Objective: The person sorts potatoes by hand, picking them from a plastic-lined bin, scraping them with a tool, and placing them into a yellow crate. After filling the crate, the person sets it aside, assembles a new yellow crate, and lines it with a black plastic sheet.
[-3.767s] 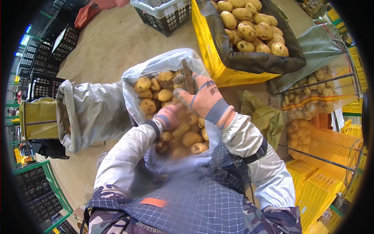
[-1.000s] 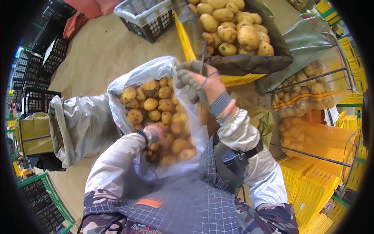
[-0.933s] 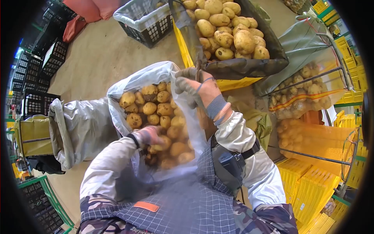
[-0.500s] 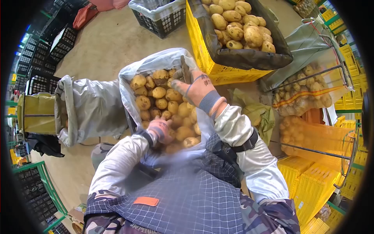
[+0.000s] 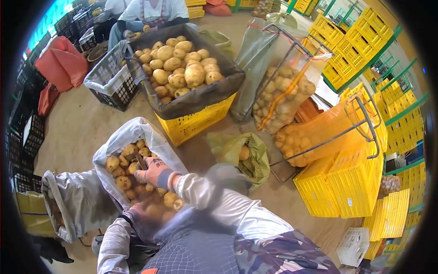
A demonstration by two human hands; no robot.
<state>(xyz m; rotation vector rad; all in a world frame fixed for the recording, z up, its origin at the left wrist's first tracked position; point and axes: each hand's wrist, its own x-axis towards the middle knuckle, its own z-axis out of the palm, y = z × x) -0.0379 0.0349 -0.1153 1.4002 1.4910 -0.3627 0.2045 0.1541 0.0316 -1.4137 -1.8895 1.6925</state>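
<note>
Your right hand (image 5: 154, 173) grips a small dark tool over the nearly full clear potato bag (image 5: 119, 141) on the near-left floor; your left hand (image 5: 137, 211), blurred, cannot be read; the lined yellow crate (image 5: 196, 122) beyond holds more potatoes.

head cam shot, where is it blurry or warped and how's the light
Head view: strong fisheye, black vignette rings the frame, yellow crates at the right edge curve. Motion blur smears the left hand and the near sleeve; the right hand over the potato bag and the central potato crate stay fairly sharp. Light is bright and even, with soft shadows on the floor.
</note>
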